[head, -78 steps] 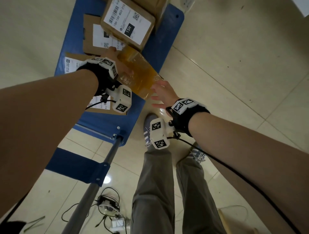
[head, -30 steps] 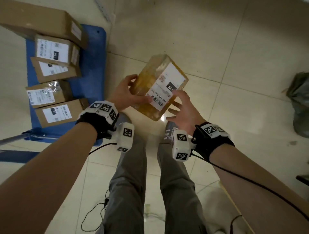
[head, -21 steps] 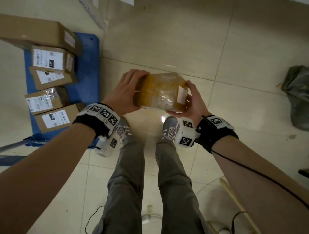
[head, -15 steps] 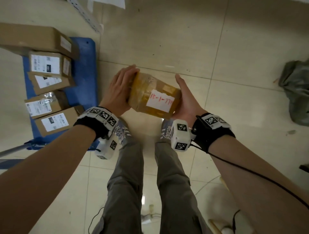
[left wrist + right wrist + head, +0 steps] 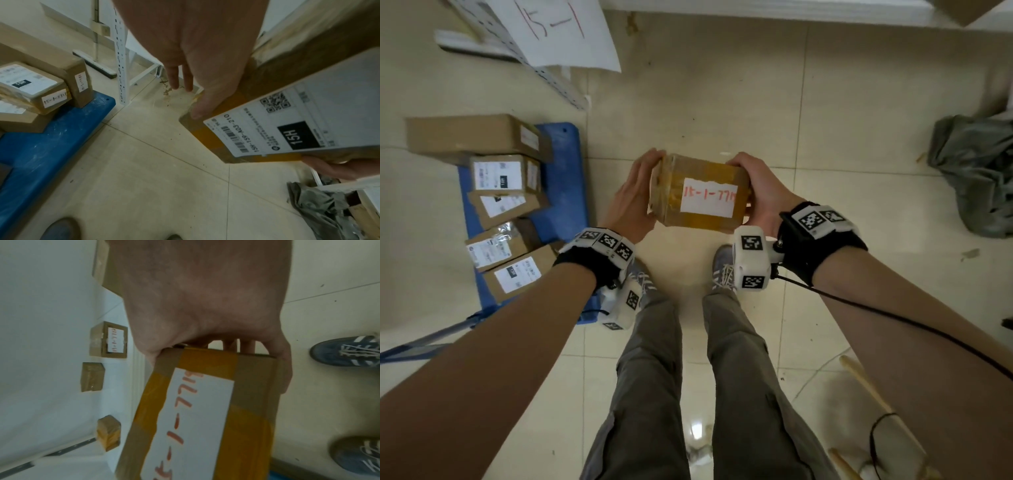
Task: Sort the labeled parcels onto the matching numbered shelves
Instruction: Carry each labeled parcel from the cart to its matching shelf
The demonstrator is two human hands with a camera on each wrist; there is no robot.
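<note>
Both hands hold one parcel point(image 5: 700, 192) at waist height over the floor, between the person's body and the shelf. Left hand point(image 5: 635, 202) lies flat against the parcel's left end, fingers extended; in the left wrist view a fingertip presses the taped edge. Right hand point(image 5: 763, 192) cups the right end, fingers wrapped round the far side. Change since a second ago: the parcel has been rolled over, so the printed shipping label now faces down and a handwritten slip point(image 5: 709, 202) faces up, level and readable, where half a second ago it was tilted. Judgement: the code is being checked, carry to shelf comes next. Slip, red ink, reads roughly "15-1-77", last characters unclear. Printed label point(image 5: 298, 123) on the underside: black block "15H", barcode, "15H-159-A03-210", QR code. Shelf sign point(image 5: 558, 31), white sheet, red "15-1", likely the match. Other parcels point(image 5: 506, 212) lie stacked on a blue cart point(image 5: 565, 171) to the left, with similar labels. Small parcels point(image 5: 109, 339) already sit on the shelf.
</note>
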